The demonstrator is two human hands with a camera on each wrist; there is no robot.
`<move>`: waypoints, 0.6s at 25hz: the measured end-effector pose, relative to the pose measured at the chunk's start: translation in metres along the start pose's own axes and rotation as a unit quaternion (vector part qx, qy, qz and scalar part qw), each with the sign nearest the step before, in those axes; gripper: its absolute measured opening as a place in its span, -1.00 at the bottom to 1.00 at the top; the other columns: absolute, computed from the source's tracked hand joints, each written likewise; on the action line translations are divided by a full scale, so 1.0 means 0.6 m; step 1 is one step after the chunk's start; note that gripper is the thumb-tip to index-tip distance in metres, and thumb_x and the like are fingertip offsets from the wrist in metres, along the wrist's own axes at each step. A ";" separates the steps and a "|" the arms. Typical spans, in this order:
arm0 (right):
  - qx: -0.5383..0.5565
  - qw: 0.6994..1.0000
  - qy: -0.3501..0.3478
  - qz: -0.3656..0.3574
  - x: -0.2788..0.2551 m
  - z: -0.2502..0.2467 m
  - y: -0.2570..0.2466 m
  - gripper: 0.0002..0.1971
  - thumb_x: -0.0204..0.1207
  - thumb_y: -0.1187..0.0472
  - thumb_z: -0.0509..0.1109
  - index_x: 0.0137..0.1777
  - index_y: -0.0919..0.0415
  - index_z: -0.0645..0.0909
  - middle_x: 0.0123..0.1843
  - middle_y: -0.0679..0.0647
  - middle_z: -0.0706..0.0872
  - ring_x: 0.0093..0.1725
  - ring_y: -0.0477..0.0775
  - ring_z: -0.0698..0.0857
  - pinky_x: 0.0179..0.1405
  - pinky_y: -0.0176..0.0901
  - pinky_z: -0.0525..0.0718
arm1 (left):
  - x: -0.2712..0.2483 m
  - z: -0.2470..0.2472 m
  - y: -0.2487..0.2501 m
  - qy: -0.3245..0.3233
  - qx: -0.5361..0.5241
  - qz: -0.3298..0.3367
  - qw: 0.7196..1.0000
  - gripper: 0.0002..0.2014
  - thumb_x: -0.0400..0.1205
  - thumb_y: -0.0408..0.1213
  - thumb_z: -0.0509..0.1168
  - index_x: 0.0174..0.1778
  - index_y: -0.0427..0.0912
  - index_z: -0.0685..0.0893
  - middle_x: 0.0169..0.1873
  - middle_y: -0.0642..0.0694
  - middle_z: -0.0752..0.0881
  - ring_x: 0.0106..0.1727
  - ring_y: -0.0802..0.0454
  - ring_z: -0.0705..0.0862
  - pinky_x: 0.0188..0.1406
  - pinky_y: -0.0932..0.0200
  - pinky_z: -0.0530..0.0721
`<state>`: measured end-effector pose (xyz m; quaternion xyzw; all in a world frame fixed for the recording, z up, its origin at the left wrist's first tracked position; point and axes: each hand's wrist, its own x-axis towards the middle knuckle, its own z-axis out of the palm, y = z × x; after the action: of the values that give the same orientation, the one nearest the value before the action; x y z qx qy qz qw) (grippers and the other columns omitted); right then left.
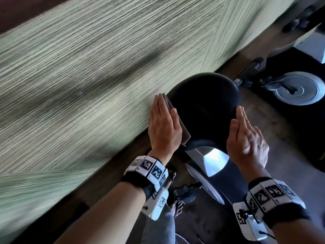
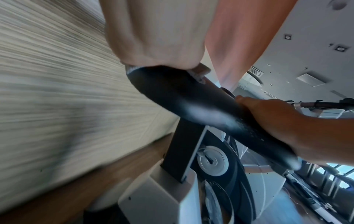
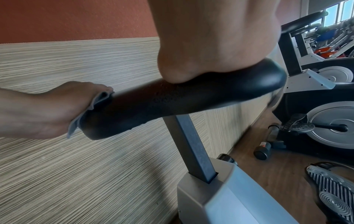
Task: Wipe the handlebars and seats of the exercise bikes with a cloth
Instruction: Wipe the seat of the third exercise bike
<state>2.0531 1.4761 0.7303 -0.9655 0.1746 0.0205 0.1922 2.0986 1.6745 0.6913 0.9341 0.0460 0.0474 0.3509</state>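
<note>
The exercise bike's black seat [image 1: 202,106] sits in the middle of the head view. My left hand [image 1: 163,124] lies flat along the seat's left edge, fingers straight, pressing a folded cloth [image 1: 186,136] against it. In the right wrist view the greyish cloth [image 3: 91,106] shows sandwiched between my left hand [image 3: 47,109] and the seat [image 3: 172,106]. My right hand [image 1: 246,136] rests flat on the seat's right side with straight fingers and holds nothing. In the left wrist view the cloth [image 2: 199,72] peeks out above the seat [image 2: 182,97].
A striped wall panel [image 1: 79,76] runs close along the left of the seat. The seat post [image 3: 191,144] drops into the grey bike body [image 1: 211,161], with a pedal [image 1: 184,191] below. Another bike's flywheel [image 1: 297,88] stands to the right on the wooden floor.
</note>
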 end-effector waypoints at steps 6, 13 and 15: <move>0.000 1.000 0.000 0.009 -0.002 -0.001 -0.004 -0.47 0.86 -0.06 -0.17 0.81 -0.10 0.13 0.78 -0.16 0.24 0.66 0.24 0.44 0.71 0.11 0.24 | 0.085 -0.004 0.000 -0.063 -0.042 -0.107 0.991 -0.45 0.88 -0.05 -0.10 0.75 -0.26 0.25 0.66 -0.20 0.44 0.65 -0.13 0.42 0.60 0.05 0.30; 0.003 1.000 0.000 0.014 -0.004 -0.006 -0.010 -0.49 0.87 -0.03 -0.11 0.80 -0.09 0.15 0.77 -0.14 0.27 0.64 0.28 0.46 0.64 0.19 0.33 | 0.007 -0.010 -0.016 -0.050 -0.004 0.025 0.998 -0.34 0.85 -0.01 -0.10 0.79 -0.33 -0.02 0.78 -0.26 0.14 0.79 -0.08 0.13 0.76 0.10 0.09; 0.003 1.000 0.002 0.014 -0.003 -0.007 -0.011 -0.49 0.88 -0.02 -0.11 0.80 -0.08 0.16 0.77 -0.13 0.28 0.64 0.28 0.45 0.66 0.18 0.30 | 0.050 -0.012 -0.023 -0.087 -0.062 0.001 0.994 -0.38 0.88 -0.05 -0.07 0.80 -0.30 0.00 0.77 -0.22 0.20 0.77 -0.07 0.19 0.70 0.15 0.10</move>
<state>2.0534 1.4807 0.7365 -0.9623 0.1887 0.0211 0.1947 2.1265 1.6930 0.6895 0.9113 0.0117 -0.0312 0.4104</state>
